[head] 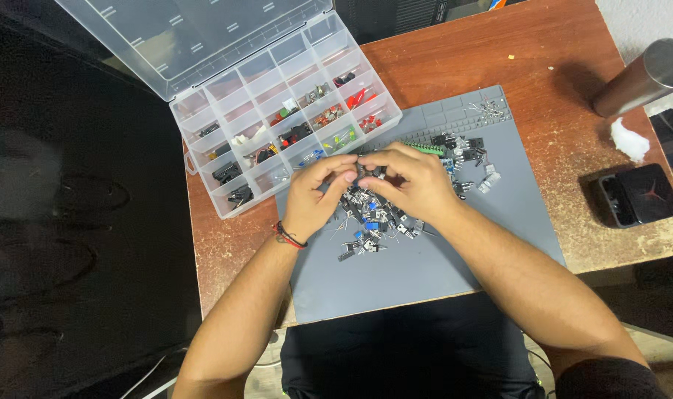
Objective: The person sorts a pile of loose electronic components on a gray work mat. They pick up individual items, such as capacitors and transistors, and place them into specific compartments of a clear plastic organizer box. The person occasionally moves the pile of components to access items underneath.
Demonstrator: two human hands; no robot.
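Pinching a small dark component between the fingertips of both hands, we work just above a heap of loose electronic parts. Our left hand has its grip closed on the component's left side, thumb and forefinger pressed together; our right hand closes on it from the right, fingers curled over the top, so much of the part is hidden. A red and black cord bracelet circles the left wrist. The heap lies on a grey work mat spread over the reddish wooden table. Just beyond the hands, touching the mat's far left corner, stands a clear plastic compartment box with its lid open, several cells holding small coloured parts. Well apart on the right sit a metal cylinder and a black box.
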